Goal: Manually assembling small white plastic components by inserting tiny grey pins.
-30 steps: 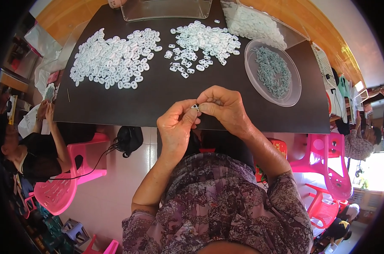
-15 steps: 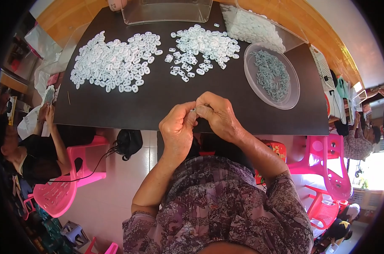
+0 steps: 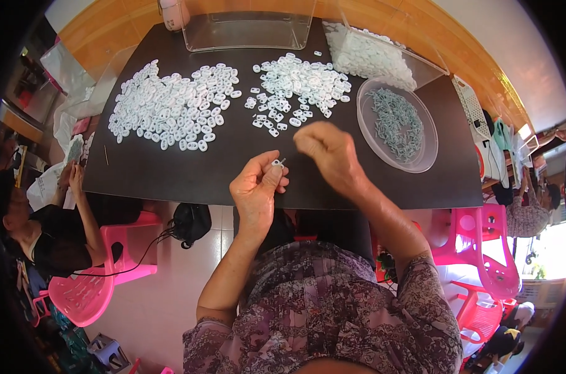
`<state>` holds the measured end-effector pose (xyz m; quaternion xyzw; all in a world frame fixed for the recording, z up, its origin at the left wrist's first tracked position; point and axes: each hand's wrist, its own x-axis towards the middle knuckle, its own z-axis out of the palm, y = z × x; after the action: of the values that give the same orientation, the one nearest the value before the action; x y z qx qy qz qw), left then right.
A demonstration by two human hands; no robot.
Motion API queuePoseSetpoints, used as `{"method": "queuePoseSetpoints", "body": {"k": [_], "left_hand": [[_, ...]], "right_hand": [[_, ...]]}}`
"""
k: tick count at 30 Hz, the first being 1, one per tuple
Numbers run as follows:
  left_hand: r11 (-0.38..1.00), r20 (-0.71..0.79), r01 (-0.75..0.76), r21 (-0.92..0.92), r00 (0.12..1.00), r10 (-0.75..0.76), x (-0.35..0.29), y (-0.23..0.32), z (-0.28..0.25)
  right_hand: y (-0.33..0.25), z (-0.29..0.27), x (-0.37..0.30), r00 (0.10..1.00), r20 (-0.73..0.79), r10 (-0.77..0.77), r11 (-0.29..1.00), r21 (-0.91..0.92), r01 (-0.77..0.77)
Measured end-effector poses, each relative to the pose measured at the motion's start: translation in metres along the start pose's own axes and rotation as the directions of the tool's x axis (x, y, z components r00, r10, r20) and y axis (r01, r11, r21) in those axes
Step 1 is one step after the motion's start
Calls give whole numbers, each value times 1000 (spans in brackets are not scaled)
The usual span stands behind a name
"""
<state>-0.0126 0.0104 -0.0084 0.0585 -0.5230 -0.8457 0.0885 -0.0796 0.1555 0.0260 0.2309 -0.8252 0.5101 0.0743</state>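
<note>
Head view. Containers first. At the right of the dark table [image 3: 171, 177] sits a round clear dish [image 3: 428, 135], holding a loose heap of grey-green screws [image 3: 389, 121] (too small and tangled to count). Behind it, along the far right edge, a clear box [image 3: 425, 67] carries a mass of white parts [image 3: 370, 53], banked toward its left side. Another clear box [image 3: 249, 47] stands at the far edge, centre, with a pink container [image 3: 174, 14] just left of it; cannot see into that one.

On the table itself: a broad left pile [image 3: 171, 103] of white ovals with paired holes; a middle pile [image 3: 305, 78] of similar white parts, some strays scattered at its near side. A thin stick [image 3: 106, 155] lies alone near the left edge.

Fingers next. Left hand [image 3: 255, 187], over the near edge of the table: thumb and forefinger closed in a pinch on a small white part [image 3: 276, 163], a slim grey shank jutting from it, up and to the right. Other fingers loosely curled beneath. Right hand [image 3: 328, 153], just right of the left, the two not touching: fingers bent inward, slightly blurred, tips turned away below; cannot tell whether they grip anything.
</note>
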Motion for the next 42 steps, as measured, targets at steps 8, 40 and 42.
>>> {"method": "queuePoseSetpoints", "body": {"k": [8, 40, 42], "left_hand": [[999, 11, -44, -16, 999, 44, 2, -3, -3], [1000, -43, -5, -18, 999, 4, 3, 11, 10], [998, -27, 15, -67, 999, -17, 2, 12, 15]], "right_hand": [[35, 8, 40, 924, 169, -343, 633, -686, 360], [16, -3, -9, 976, 2, 218, 952, 217, -214], [7, 5, -13, 952, -8, 306, 898, 333, -286]]}}
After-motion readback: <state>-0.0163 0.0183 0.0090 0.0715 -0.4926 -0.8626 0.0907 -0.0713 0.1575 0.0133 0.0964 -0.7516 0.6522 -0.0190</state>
